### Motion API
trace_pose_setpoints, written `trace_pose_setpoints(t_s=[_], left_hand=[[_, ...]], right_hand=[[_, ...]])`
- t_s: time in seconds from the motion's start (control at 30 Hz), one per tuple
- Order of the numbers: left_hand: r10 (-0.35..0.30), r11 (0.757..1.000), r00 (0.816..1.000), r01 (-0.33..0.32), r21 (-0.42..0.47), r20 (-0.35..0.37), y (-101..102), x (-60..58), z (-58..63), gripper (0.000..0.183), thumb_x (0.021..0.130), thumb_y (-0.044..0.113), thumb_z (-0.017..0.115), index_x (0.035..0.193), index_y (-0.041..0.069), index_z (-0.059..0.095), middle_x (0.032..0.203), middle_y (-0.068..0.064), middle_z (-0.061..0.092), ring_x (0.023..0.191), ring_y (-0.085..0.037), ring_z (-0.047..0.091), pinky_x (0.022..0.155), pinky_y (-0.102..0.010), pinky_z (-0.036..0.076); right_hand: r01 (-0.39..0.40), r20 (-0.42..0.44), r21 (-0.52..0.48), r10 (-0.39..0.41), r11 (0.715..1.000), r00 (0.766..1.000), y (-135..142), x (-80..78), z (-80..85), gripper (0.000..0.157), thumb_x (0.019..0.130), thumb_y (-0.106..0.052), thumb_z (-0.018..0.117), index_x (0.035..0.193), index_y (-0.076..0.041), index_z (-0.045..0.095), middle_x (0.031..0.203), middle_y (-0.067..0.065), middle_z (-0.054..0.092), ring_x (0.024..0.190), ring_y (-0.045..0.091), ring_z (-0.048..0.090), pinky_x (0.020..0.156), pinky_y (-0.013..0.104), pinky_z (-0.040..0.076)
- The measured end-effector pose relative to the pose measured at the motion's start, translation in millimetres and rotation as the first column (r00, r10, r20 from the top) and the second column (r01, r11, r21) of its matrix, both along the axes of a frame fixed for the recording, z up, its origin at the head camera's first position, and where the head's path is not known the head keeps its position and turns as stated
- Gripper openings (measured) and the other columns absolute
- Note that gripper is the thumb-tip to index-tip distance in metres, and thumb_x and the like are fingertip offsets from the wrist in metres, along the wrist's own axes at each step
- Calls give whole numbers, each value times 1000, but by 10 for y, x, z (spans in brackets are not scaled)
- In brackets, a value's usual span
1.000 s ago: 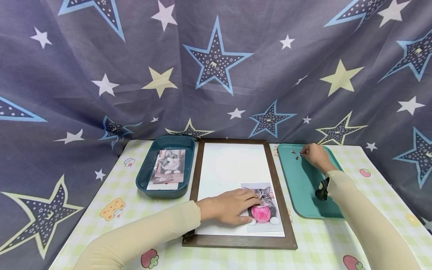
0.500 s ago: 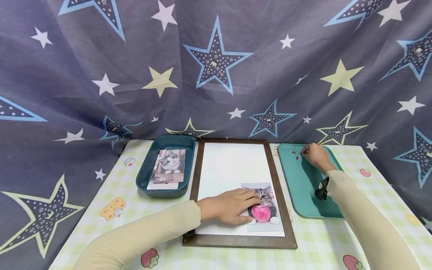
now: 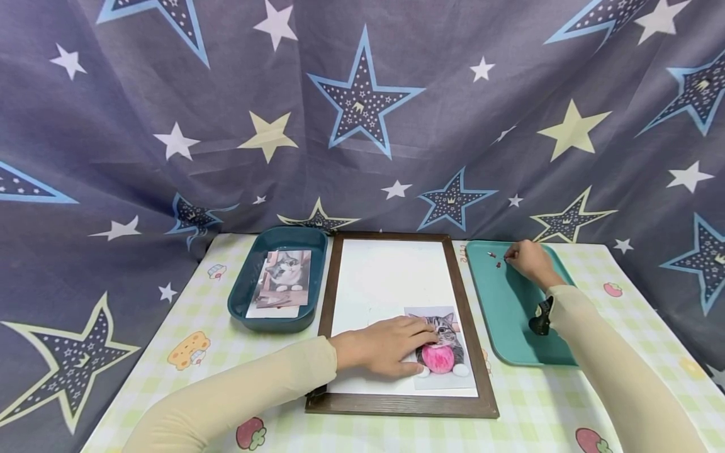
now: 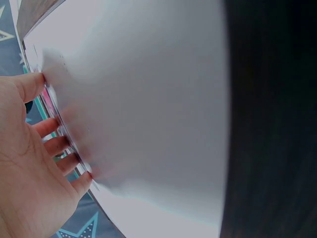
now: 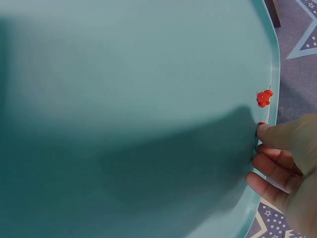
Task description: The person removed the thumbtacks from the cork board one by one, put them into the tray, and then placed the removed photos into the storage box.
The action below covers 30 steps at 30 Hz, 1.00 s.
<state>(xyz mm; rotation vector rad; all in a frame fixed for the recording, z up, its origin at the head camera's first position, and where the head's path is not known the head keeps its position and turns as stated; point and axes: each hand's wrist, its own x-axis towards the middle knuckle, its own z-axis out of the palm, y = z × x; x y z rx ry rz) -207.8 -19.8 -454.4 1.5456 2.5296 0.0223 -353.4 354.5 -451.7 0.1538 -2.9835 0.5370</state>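
My left hand rests with fingers extended on a cat photo with a pink ball, at the lower right of a brown-framed white board. In the left wrist view the fingertips press the white surface. At the back of the green tray, my right hand pinches a red push pin, mostly hidden behind the thumb. Beside it, several red push pins lie on the tray.
Left of the board stands a dark teal basin holding another cat photo on top of further prints. A checked tablecloth covers the table. A star-patterned curtain hangs right behind everything.
At the right fingertips, the pale metal tip seen a second ago has gone from sight, and a small red bit shows there. The left hand and photo stay still.
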Motion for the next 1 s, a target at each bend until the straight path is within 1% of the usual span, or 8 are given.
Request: trace_pose_setpoints(t_s=[0.23,0.37,0.5,0.67,0.77,0.83,0.93,1.0], left_hand=[[-2,1000,1000,2,12,4,8,2,4,62,105,46,48,158,17,35,163,-1,37,153,-19,31,128,-33,21],[-12,1000,1000,12,21,-8,0,-5,-1,62,105,47,47,158,17,36,162,-1,38,153,-19,32,128,-33,22],[-15,999,1000,16,28,-20,-10,-11,-18,62,105,48,48,158,18,36,162,0,38,152,-19,33,128,-33,22],[-18,999,1000,19,29,-18,-22,-4,-31,62,105,47,48,158,17,36,162,-1,39,152,-20,34,128,-34,23],[-15,1000,1000,15,26,-13,-23,2,-21,62,105,47,47,158,17,36,162,-1,39,152,-20,34,128,-34,23],[-12,1000,1000,13,25,-10,-22,2,-7,62,105,46,48,158,16,36,162,-1,38,152,-19,33,128,-34,23],[-6,1000,1000,6,23,-7,-12,0,5,61,105,46,48,158,17,37,161,0,39,152,-18,33,128,-33,23],[-3,1000,1000,3,25,-2,-2,-6,2,61,105,45,49,158,17,37,161,0,39,152,-18,33,128,-33,22]], right_hand=[[-26,8,0,26,1000,1000,14,9,20,16,92,-3,67,102,8,75,89,24,71,71,29,62,64,44,51],[-35,24,-2,35,999,999,-16,25,46,27,90,-3,69,113,11,69,86,22,68,71,28,61,64,44,50],[-55,28,-11,55,998,998,-90,70,79,37,90,-2,69,122,14,64,90,23,66,74,30,61,69,47,50],[-111,38,-84,115,990,993,-284,190,173,38,96,-7,66,128,12,61,90,20,64,68,23,54,66,40,45],[-148,29,-157,154,976,988,-443,271,255,34,99,-8,63,128,10,62,93,20,65,72,23,56,67,39,45],[-181,2,-192,185,965,983,-550,319,306,31,100,-8,63,125,9,64,99,22,68,81,28,62,71,42,50],[-242,-32,-251,242,937,970,-708,392,366,27,100,-8,63,122,8,66,104,25,70,94,36,66,80,49,55],[-284,-41,-283,285,916,958,-809,438,393,26,100,-8,63,120,8,67,106,25,71,98,38,66,86,50,56]])
